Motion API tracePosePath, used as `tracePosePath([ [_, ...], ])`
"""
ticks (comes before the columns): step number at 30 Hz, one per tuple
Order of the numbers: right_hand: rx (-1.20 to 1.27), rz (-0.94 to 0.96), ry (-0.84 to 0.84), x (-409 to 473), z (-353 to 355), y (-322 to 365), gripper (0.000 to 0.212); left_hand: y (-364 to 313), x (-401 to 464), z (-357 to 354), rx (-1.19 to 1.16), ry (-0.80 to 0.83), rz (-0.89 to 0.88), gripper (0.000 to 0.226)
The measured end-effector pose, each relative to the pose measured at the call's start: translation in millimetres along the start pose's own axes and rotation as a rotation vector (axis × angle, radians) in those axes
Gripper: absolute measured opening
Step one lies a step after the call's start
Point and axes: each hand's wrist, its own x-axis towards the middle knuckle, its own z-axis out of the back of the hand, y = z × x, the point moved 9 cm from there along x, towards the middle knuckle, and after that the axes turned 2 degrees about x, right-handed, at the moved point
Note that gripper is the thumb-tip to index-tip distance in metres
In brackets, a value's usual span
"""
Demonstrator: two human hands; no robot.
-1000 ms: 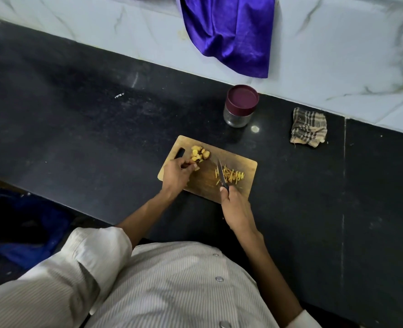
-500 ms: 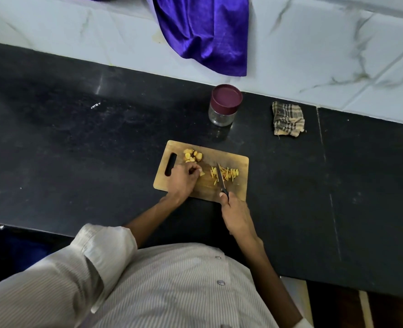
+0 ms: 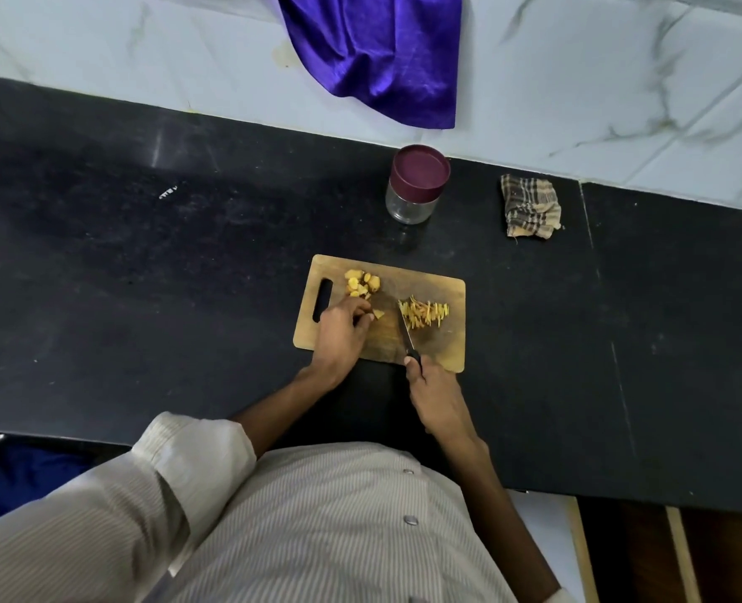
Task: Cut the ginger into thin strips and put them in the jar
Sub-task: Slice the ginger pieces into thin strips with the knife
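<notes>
- One ginger piece (image 3: 377, 315) lies on the cutting board (image 3: 451, 346), pinched by the left hand (image 3: 340, 332).
- Cut strips (image 3: 423, 314) lie right of the knife (image 3: 408, 337), gripped by the right hand (image 3: 436, 398).
- Lidded jar (image 3: 414, 185) stands beyond on the table (image 3: 142, 254).

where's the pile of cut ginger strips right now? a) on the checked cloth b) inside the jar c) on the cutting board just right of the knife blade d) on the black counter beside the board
c: the ginger strips lie on the cutting board, right of the knife blade; the jar has its lid on.
</notes>
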Motion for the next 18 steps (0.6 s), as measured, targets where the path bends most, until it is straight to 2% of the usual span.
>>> tracePosePath([
  [4, -0.019, -0.007, 0.01, 2.0, -6.3, 0.0, 0.039, -1.6, 0.3, -4.5, 0.046, 0.011, -0.028, 0.015],
  [9, -0.029, -0.008, 0.014, 3.4, -7.1, 0.0, 0.038, -6.0, -0.2, -9.2, 0.164, 0.053, -0.031, 0.024],
  [14, -0.026, -0.011, 0.011, 4.9, -4.4, -4.3, 0.038, -8.1, -1.3, -10.2, 0.171, 0.069, -0.044, 0.029],
  [18, -0.034, -0.008, 0.028, 6.7, -4.4, -2.8, 0.038, -7.8, -2.4, -8.8, 0.159, 0.055, -0.047, 0.02],
])
